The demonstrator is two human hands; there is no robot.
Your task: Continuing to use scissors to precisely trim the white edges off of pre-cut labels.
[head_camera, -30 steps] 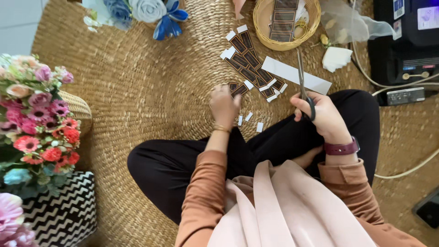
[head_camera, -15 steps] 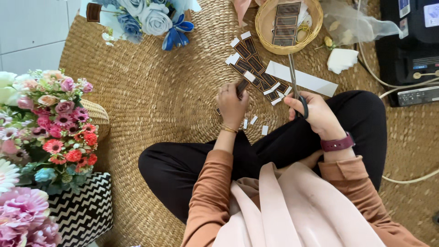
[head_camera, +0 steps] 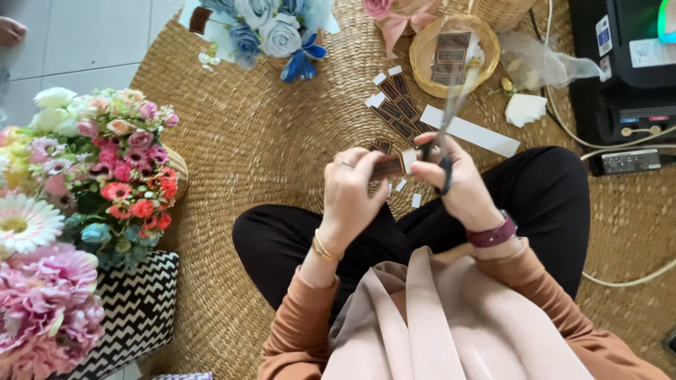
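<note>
A brown strip [head_camera: 389, 167] is being pinched in the left hand [head_camera: 352, 190], its long axis running toward the right hand [head_camera: 458, 184]. Scissors [head_camera: 445, 127] are being gripped there, closed around the handles; the blades, blurred, seem to be meeting the strip's white end.

Rough woven straw mat [head_camera: 267, 148], shiny metal scissors [head_camera: 451, 105], matt paper strip [head_camera: 470, 131].

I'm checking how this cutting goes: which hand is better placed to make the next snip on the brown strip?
Right. The right hand already has its fingers in the scissors, blades pointing away, while the left hand pinches the brown strip beside them.
</note>
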